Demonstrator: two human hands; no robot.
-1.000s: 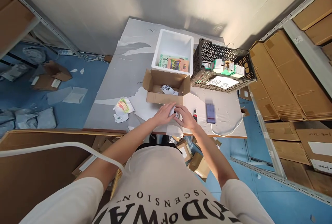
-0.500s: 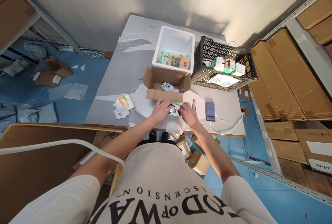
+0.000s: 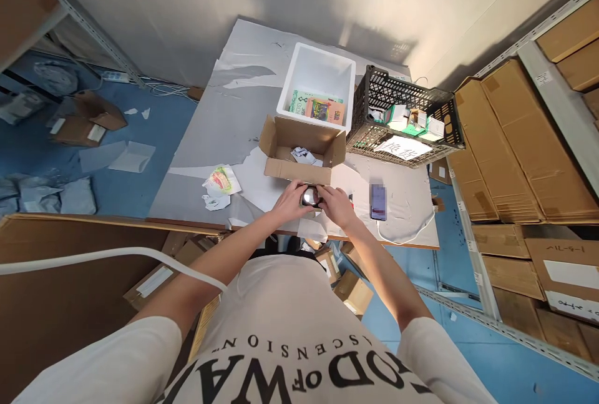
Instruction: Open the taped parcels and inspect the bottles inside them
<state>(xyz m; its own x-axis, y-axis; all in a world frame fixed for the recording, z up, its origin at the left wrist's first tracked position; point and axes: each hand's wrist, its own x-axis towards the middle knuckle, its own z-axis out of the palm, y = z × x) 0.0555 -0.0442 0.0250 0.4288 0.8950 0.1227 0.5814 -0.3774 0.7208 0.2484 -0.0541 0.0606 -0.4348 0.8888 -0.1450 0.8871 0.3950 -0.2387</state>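
Note:
My left hand (image 3: 291,202) has its fingers curled against the left side of a round, shiny silver object (image 3: 311,197). From the other side my right hand (image 3: 335,203) closes on the same object, fingertips near its far edge. Its exact kind is too small to tell. Just beyond my hands stands an open cardboard box (image 3: 299,170) with its flaps up and crumpled printed paper (image 3: 304,155) inside. A small dark and red item (image 3: 350,200) shows beside my right hand, partly hidden by it.
A white foam bin (image 3: 292,73) with colourful packets stands behind the cardboard box. Right of it is a black plastic crate (image 3: 360,118) of small boxes. A phone (image 3: 378,202) on a white cable lies to the right, a crumpled wrapper (image 3: 221,182) to the left.
The small green-and-white box seen between my hands is no longer visible there. The round silver object now shows fully between my fingers, and both hands have turned inward around it.

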